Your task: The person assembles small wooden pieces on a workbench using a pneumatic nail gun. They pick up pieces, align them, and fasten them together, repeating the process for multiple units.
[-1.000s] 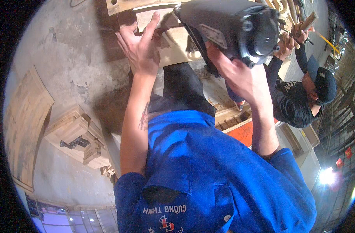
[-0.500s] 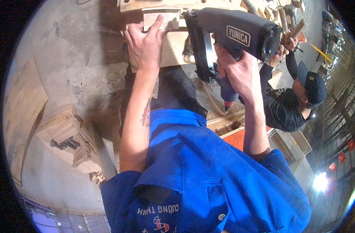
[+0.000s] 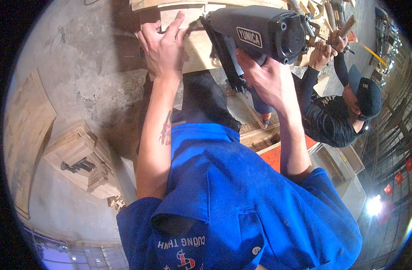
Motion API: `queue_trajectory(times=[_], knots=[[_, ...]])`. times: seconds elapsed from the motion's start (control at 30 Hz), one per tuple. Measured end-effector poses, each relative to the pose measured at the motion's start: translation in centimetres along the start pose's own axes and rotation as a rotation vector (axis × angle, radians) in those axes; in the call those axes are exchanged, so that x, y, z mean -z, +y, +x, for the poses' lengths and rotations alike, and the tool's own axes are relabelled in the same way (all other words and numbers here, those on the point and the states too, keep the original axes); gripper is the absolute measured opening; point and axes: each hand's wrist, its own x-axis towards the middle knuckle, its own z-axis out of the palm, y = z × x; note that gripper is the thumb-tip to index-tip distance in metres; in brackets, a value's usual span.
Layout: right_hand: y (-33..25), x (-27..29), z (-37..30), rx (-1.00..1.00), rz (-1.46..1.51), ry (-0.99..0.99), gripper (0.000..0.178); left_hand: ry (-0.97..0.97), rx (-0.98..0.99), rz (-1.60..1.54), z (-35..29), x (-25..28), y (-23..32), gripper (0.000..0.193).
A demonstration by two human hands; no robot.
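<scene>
My left hand [image 3: 163, 51] presses on a small pale wooden block [image 3: 191, 14], its index finger stretched over the face and the other fingers bent at the left end. The block lies against larger wooden boards [image 3: 201, 50] at the top of the view. In my right hand [image 3: 271, 83] is a dark grey nail gun [image 3: 271, 29], gripped by its handle. Its nose meets the wood near the right end of the block, just right of my left fingers; exact contact is hard to see. The black magazine slants down toward me, and an air hose fitting shows below my wrist.
At right, a co-worker [image 3: 336, 117] in black and a cap holds a wooden-handled tool [image 3: 348, 28]. Wood pieces [image 3: 316, 9] lie scattered at the upper right. On the left floor stand stacked wooden parts [image 3: 86, 164] and a curved plywood sheet [image 3: 30, 144]. An orange-sided box [image 3: 272, 157] is beside me.
The nail gun and my right hand have shifted left and slightly up, and the gun has turned a little. My left hand stays on the block, having moved slightly up and left in view.
</scene>
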Motion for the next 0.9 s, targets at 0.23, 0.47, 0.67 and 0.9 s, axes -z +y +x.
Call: queue_trajectory(times=[0.23, 0.47, 0.67, 0.9], knots=[[0.8, 0.0, 0.6, 0.306, -0.020, 0.128, 0.029, -0.018, 0.024, 0.017, 0.1, 0.1, -0.1, 0.048], [1.2, 0.3, 0.7, 0.208, -0.003, 0.116, 0.035, 0.042, -0.044, 0.028, 0.2, 0.1, -0.2, 0.049], [1.3, -0.1, 0.9, 0.425, -0.084, 0.203, 0.038, -0.009, -0.042, 0.012, 0.0, 0.5, -0.2, 0.048], [0.0, 0.1, 1.1, 0.462, -0.180, 0.097, 0.034, -0.005, -0.056, -0.034, 0.0, 1.1, -0.2, 0.049]])
